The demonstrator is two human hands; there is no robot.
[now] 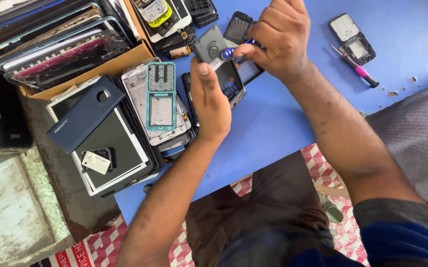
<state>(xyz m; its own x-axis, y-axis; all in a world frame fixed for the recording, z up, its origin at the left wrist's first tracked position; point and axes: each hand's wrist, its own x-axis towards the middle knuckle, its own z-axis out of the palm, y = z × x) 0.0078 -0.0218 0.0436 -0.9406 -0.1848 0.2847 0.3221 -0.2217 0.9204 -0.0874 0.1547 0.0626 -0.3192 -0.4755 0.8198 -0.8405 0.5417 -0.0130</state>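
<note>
While the left hand (209, 101) clasps the phone (226, 79) upright, the right hand (278, 37) pinches a screwdriver (230, 52) at its top end.

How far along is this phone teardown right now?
Done: a keypad frame already lies apart beside the pink-handled screwdriver. In hand: the left hand steadies the dark phone body while the right hand grips a blue-tipped tool at its top. Left: its grey back part is not yet off.
</note>
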